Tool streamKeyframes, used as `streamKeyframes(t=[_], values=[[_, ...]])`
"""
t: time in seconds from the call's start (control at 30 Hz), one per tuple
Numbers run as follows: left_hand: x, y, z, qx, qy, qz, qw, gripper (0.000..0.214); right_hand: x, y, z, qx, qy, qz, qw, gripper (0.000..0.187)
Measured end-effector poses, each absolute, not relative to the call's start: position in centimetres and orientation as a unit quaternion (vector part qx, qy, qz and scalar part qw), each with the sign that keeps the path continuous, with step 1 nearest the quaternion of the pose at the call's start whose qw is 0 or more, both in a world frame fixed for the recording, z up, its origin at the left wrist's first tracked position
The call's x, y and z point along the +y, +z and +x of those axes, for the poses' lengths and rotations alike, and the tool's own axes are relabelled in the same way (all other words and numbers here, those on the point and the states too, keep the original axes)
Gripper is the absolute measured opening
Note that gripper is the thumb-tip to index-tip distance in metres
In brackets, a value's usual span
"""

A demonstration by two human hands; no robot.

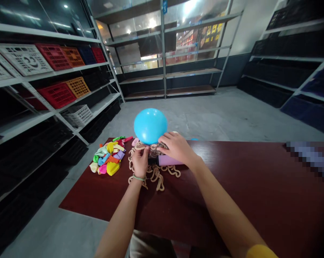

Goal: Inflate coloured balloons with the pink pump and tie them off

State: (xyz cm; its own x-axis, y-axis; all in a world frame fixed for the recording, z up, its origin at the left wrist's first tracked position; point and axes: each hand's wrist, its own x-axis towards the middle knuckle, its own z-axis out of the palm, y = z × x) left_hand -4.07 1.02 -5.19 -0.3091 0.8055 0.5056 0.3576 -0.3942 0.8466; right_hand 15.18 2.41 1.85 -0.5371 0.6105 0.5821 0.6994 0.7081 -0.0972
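Observation:
An inflated blue balloon (150, 125) stands above the table's far edge, its neck end toward me and mostly hidden by my fingers. My left hand (140, 161), with a green band at the wrist, is closed at the balloon's base, thumb pointing up. From the right, my right hand (178, 147) curls its fingers against the balloon's lower right side, also near the neck. Beneath both hands lies a heap of beige curly cords (158, 177). A purple tube with a black end, like a hand pump (168, 160), rests on the cords, partly under my right hand.
A pile of uninflated coloured balloons (112, 157) lies at the left of the dark red table (232, 186). A pixelated patch (309, 157) covers something at the right edge. Shelves with plastic crates (57, 95) stand left; a metal rack (164, 77) stands behind.

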Motion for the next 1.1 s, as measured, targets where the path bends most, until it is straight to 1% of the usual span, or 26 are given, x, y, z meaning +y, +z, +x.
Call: streamKeyframes(t=[0.07, 0.17, 0.33, 0.4, 0.47, 0.5, 0.6, 0.63, 0.67, 0.7, 0.77, 0.87, 0.97, 1.1], values=[[1.0, -5.2, -3.8, 0.517, 0.619, 0.558, 0.194, 0.026, 2.3, 1.7, 16.7, -0.853, -0.053, -0.404, 0.326, 0.012], [1.1, -4.9, -3.0, 0.499, 0.620, 0.562, 0.227, 0.025, 1.8, 0.4, 19.3, -0.831, -0.044, -0.440, 0.338, 0.007], [2.0, -4.3, -0.2, 0.478, 0.620, 0.557, 0.277, 0.025, 0.3, -4.4, 22.3, -0.771, 0.016, -0.463, 0.436, 0.010], [2.9, -4.4, 1.3, 0.463, 0.618, 0.551, 0.316, 0.026, 0.0, -6.6, 22.9, -0.750, 0.016, -0.472, 0.463, 0.013], [3.9, -4.7, 2.8, 0.435, 0.603, 0.552, 0.377, 0.028, -0.1, -8.3, 23.2, -0.736, 0.007, -0.478, 0.479, 0.014], [4.4, -4.9, 3.4, 0.420, 0.590, 0.554, 0.409, 0.033, 0.0, -8.9, 23.4, -0.735, 0.006, -0.481, 0.479, 0.014], [5.5, -5.5, 4.6, 0.403, 0.551, 0.563, 0.466, 0.063, 0.4, -9.8, 23.6, -0.734, 0.010, -0.489, 0.470, 0.014], [5.7, -5.7, 4.7, 0.406, 0.545, 0.566, 0.467, 0.068, 0.5, -9.9, 23.6, -0.735, 0.012, -0.490, 0.468, 0.014], [5.8, -5.9, 4.7, 0.413, 0.545, 0.568, 0.459, 0.068, 0.5, -10.0, 23.5, -0.738, 0.014, -0.489, 0.464, 0.015], [5.8, -6.0, 4.7, 0.420, 0.549, 0.570, 0.445, 0.064, 0.6, -10.0, 23.5, -0.743, 0.016, -0.486, 0.459, 0.015], [5.5, -6.2, 4.3, 0.434, 0.560, 0.573, 0.413, 0.050, 0.5, -10.0, 23.4, -0.754, 0.016, -0.481, 0.447, 0.015], [4.5, -6.1, 3.7, 0.449, 0.565, 0.565, 0.401, 0.032, 0.1, -9.7, 23.1, -0.773, 0.006, -0.469, 0.428, 0.016], [3.2, -5.5, 3.0, 0.457, 0.569, 0.550, 0.406, 0.027, -0.4, -9.3, 22.9, -0.799, -0.013, -0.446, 0.403, 0.019], [1.3, -4.5, 1.4, 0.476, 0.574, 0.555, 0.369, 0.023, -0.9, -8.9, 22.5, -0.842, -0.041, -0.409, 0.350, 0.028]])
